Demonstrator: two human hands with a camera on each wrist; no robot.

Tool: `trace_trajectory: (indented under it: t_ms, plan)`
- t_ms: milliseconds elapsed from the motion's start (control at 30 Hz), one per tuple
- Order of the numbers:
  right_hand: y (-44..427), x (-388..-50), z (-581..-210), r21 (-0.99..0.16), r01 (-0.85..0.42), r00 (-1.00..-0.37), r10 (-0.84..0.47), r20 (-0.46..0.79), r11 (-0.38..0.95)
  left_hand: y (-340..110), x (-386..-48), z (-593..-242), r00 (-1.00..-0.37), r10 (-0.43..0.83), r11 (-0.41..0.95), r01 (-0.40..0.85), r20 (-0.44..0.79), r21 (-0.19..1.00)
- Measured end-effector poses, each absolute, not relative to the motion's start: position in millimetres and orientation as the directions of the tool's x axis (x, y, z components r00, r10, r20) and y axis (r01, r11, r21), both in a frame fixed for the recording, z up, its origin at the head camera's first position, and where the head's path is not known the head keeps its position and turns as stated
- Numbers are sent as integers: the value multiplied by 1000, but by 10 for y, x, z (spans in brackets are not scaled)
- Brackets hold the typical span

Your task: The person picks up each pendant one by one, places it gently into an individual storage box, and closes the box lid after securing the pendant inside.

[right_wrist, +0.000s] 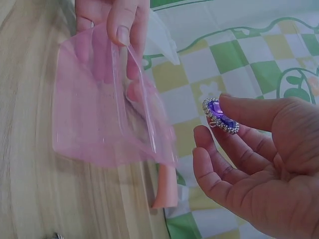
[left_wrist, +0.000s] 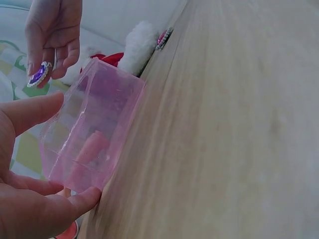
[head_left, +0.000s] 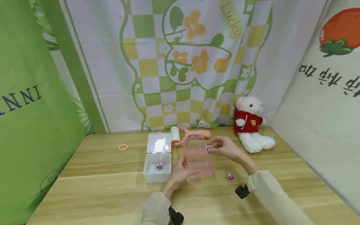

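My left hand (head_left: 179, 172) grips a see-through pink plastic box (head_left: 200, 167) by its left side, thumb over the near edge. The box stands on the table, its lid (head_left: 194, 144) raised at the back. Between thumb and fingers, my right hand (head_left: 226, 147) pinches a purple gem with a sparkling border (right_wrist: 219, 115), held beside the raised lid. A second purple gem (head_left: 159, 166) lies inside a clear white box (head_left: 157, 178) with its lid raised, left of my left hand. On the table below my right hand lies a pink-red gem (head_left: 231, 177) with a similar border.
Behind the pink box lies a lint roller (head_left: 175, 136) with a peach handle (head_left: 203, 133). A small tan ring (head_left: 122, 147) rests at the back left. A white teddy bear (head_left: 249, 125) in a red top sits at the back right. Printed curtains (head_left: 98, 78) hang around the table.
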State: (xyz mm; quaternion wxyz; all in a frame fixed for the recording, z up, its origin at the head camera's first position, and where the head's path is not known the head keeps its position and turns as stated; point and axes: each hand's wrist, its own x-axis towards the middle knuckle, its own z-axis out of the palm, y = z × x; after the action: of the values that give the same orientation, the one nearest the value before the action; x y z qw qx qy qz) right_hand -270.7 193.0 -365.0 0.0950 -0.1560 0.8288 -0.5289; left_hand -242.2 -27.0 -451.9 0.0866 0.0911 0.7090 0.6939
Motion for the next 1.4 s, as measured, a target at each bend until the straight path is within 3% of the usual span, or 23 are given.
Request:
trace_trajectory:
  t_ms: [267,433,733,1000,1400]
  plan:
    - [1727,-2802,-3765,-911,-177,-903,-430,-1,374,-295,-2403,-4526,-972,234,90,-5,-26,996]
    - [1625,-2865,-3812,-895,-218,-870,-493,-2,390,-293,-2427,-4529,-971,240,66,0,-16,998]
    - [1482,-2969,-3869,-813,-339,-802,-597,-14,474,-298,-2406,-4516,-968,250,73,7,-12,997]
    - [1396,-3069,-3869,-705,-493,-687,-726,-45,510,-321,-2385,-4472,-964,266,52,24,9,998]
    - [1271,-3094,-3953,-594,-581,-626,-772,-112,557,-322,-2411,-4507,-962,272,26,46,37,999]
